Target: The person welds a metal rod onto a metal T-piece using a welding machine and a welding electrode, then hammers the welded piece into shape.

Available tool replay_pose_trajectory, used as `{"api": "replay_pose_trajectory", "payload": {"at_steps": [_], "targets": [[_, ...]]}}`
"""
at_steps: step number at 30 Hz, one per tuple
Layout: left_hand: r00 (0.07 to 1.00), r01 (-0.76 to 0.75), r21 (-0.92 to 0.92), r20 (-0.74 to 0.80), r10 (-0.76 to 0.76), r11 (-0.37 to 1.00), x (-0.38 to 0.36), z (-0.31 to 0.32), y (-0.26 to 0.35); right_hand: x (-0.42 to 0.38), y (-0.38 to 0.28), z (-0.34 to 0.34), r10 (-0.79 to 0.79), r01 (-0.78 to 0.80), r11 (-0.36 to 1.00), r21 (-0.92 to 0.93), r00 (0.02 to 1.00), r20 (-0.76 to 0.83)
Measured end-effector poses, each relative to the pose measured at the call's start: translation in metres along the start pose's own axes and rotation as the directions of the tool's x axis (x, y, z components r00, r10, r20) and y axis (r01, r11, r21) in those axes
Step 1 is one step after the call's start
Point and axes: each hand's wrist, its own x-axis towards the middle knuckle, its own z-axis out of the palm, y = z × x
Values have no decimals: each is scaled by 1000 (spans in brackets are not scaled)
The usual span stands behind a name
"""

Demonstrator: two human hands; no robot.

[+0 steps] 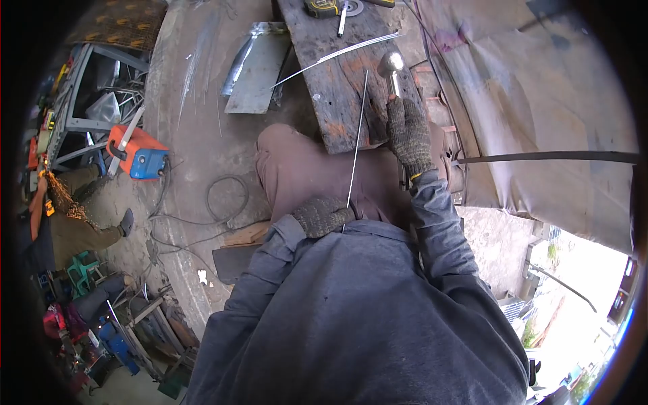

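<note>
Left hand [322, 217], in a grey knit glove, looks closed on 1 thin straight silver metal rod [358, 135] slanting from lap to over the surface. Right hand [408, 131], also gloved, grips a silver round-headed metal hammer [391, 71].

Risks: 1-handed hold could let the rod twist if hit off-centre; loose thin silver rods [358, 47] could roll if knocked.

Surface [324, 37]: worn, stained dark wooden plank, yellow-black tape measure [322, 8] at far end.

Room: orange-and-blue boxy machine [138, 152] on the floor; sparks [64, 199] by a co-worker [81, 216], far left.
</note>
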Motion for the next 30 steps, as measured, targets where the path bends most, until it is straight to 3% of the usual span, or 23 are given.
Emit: {"api": "replay_pose_trajectory", "payload": {"at_steps": [2, 4, 6, 8, 10, 14, 16, 19, 21, 24, 25, 26, 30], "targets": [[999, -51, -9, -2, 51, 999, 0, -2, 1, 15, -28, -3, 223, -220, 970, 107, 975, -17], [994, 105, 12, 25, -106, 994, -1, -9, 16, 20, -22, 7, 190, -187, 980, 69, 981, -32], [992, 104, 10, 73, -104, 995, -1, -17, 22, 26, -7, 21, 153, -152, 988, 27, 987, -47], [988, 96, 11, 120, -96, 995, 0, -14, 16, 31, 9, 29, 229, -221, 972, -79, 967, 113], [996, -87, 27, -19, 88, 996, -1, 2, -3, 35, 1, 22, 198, -192, 979, -76, 976, 94], [994, -100, -1, -45, 100, 995, 0, 4, -3, 29, -18, 18, 247, -240, 964, -114, 967, 61], [998, 30, -67, 58, -26, 997, -1, -9, 14, 35, -9, 22, 229, -214, 966, -143, 969, 96], [992, -21, 63, 126, 13, 998, 0, -5, 4, 35, -19, 19, 215, -201, 965, -168, 974, 68], [993, 29, 44, 111, -34, 999, 0, -4, 5, 36, -23, 17, 210, -203, 964, -171, 977, 28], [985, 132, 18, 108, -133, 991, -3, -12, 23, 38, -15, 18, 244, -205, 941, -268, 962, 124], [978, 173, 19, 118, -175, 985, -2, -18, 27, 43, -9, 20, 179, -149, 961, -233, 977, 113], [978, 168, 25, 121, -170, 985, -1, -16, 22, 45, -4, 22, 114, -92, 975, -201, 988, 100], [984, 154, -40, 92, -150, 987, 1, -5, 15, 32, -16, 20, 191, -178, 965, -192, 980, 48]]}}
